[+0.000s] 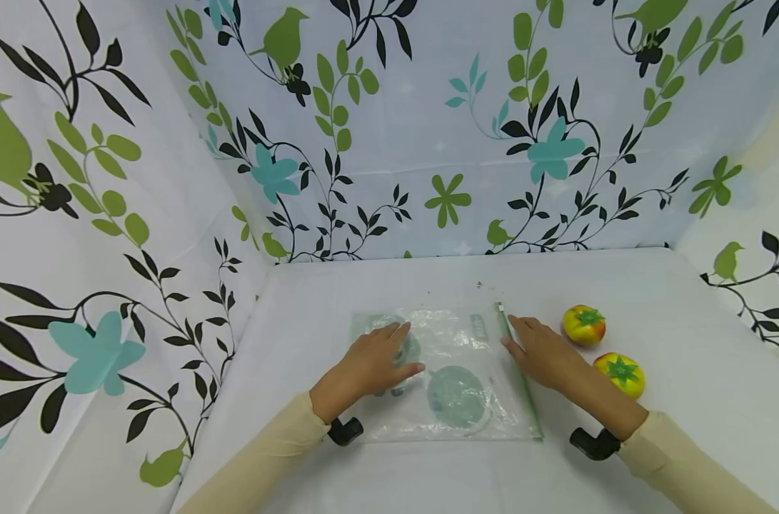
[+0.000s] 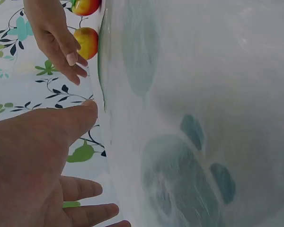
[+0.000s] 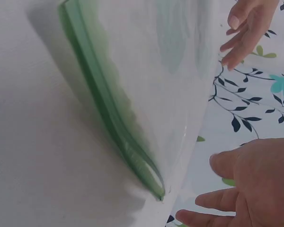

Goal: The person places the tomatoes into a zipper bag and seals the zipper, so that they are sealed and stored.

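Observation:
A clear plastic zip bag [image 1: 389, 421] with pale green round prints lies flat on the table, its green zip edge [image 1: 524, 389] along the right side. My left hand [image 1: 371, 360] is over the bag's left part with fingers extended and thumb spread. In the left wrist view, the thumb and fingers of this left hand [image 2: 42, 156] are apart, with nothing between them. My right hand [image 1: 543, 353] is beside the upper part of the zip edge, fingertips close to it. The right wrist view shows the green zip edge [image 3: 102, 101] slightly parted near its far end, and the right hand [image 3: 255, 184] holding nothing.
Two yellow-red fruits with green leafy tops, an upper fruit [image 1: 584, 325] and a lower fruit [image 1: 622, 375], sit right of the bag, close to my right hand and forearm. The white table [image 1: 338, 285] meets leaf-patterned cloth [image 1: 389, 178] at its back and sides.

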Demonstrator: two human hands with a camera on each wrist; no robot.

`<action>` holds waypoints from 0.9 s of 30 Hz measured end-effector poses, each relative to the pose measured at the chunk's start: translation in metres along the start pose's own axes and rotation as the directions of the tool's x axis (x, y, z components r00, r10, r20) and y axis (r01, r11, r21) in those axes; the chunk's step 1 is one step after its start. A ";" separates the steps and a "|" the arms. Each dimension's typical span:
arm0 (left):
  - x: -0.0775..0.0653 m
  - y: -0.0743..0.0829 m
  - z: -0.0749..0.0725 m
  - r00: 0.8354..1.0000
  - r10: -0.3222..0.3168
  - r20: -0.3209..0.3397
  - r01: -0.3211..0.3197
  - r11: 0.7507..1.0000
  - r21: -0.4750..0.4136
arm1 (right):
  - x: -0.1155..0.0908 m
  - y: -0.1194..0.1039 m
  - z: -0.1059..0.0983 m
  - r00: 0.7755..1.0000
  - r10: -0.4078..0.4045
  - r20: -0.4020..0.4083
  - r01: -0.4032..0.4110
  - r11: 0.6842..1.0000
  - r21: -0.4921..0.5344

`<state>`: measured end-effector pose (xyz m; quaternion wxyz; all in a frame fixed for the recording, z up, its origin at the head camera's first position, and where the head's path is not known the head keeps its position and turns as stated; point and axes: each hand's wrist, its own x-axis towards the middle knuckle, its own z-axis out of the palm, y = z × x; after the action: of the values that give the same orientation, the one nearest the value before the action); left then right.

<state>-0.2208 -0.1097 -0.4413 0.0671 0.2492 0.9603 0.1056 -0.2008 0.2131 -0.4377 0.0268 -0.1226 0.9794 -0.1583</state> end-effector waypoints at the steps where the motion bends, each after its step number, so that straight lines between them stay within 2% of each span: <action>1: 0.002 0.003 0.000 1.000 0.006 0.014 -0.006 1.000 0.000 | -0.001 0.002 0.000 1.000 -0.008 -0.003 0.008 1.000 0.005; 6: 0.016 0.016 0.004 0.996 0.050 0.074 -0.052 0.998 0.029 | -0.004 0.011 0.003 1.000 -0.018 -0.009 0.018 0.999 0.034; 11: 0.028 0.028 0.010 0.990 0.100 0.104 -0.108 0.991 0.080 | -0.006 0.018 0.006 0.999 -0.032 -0.012 0.032 0.999 0.029; 27: 0.055 0.067 0.022 0.973 0.189 0.132 -0.201 0.975 0.091 | -0.015 0.032 0.014 0.999 -0.042 -0.005 0.042 0.999 -0.005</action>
<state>-0.2332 -0.0221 -0.4508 0.1021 0.3515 0.9295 0.0464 -0.1926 0.2417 -0.4609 0.0208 -0.1429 0.9770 -0.1567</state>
